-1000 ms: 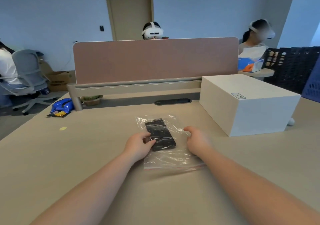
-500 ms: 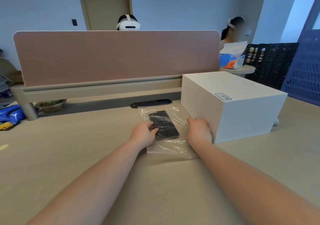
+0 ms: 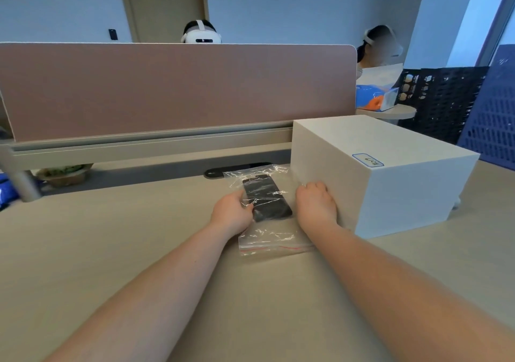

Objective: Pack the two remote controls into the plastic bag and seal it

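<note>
A: What is changing here compared with a second ago?

B: The clear zip bag (image 3: 264, 211) with the black remote controls (image 3: 266, 201) inside is now lying just beside the white box (image 3: 384, 172); a second ago it was sitting well apart from that box, out on the open desk (image 3: 111, 250). Both hands are riding along with it.

A: How are the hands sitting?

B: The left hand (image 3: 231, 212) is pressing its curled fingers on the bag's left edge, over the remotes' corner. The right hand (image 3: 316, 202) is resting curled between the bag and the box, touching the box face; whether it is pinching plastic, I cannot tell.

A: So what does that mean for the job?

B: I am judging that packing is done and the bag is being set aside. The red zip line (image 3: 276, 248), on the bag's end farthest from the box's label, is looking flat, but sealed or not is unclear.

A: Anything in the way?

B: The box is crowding the right hand. Behind the box, the pink partition (image 3: 178, 88) is closing off the desk.
</note>
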Action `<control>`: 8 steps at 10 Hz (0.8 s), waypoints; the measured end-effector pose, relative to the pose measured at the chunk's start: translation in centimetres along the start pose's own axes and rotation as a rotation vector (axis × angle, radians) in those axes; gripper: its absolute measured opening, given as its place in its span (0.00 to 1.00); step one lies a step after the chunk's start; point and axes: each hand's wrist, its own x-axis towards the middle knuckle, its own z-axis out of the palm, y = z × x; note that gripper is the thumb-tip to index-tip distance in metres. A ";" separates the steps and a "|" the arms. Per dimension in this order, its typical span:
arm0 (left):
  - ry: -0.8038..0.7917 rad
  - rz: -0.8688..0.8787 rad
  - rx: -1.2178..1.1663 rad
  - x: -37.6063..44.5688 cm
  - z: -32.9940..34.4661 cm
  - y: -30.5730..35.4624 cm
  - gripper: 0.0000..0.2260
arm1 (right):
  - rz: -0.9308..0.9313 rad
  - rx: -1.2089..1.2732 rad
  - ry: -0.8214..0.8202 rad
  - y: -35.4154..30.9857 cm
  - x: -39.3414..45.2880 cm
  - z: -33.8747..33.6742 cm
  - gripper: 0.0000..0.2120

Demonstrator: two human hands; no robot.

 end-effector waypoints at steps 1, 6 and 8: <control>-0.023 -0.029 -0.007 -0.2 -0.2 -0.3 0.20 | -0.014 -0.019 -0.028 0.2 -0.3 0.1 0.16; -0.076 -0.114 0.053 -6.5 -2.8 -2.1 0.22 | -0.085 0.035 -0.136 1.0 -6.3 -2.5 0.18; 0.003 -0.074 0.083 -12.1 -3.6 -3.6 0.20 | -0.179 0.208 -0.087 0.0 -12.4 -2.1 0.18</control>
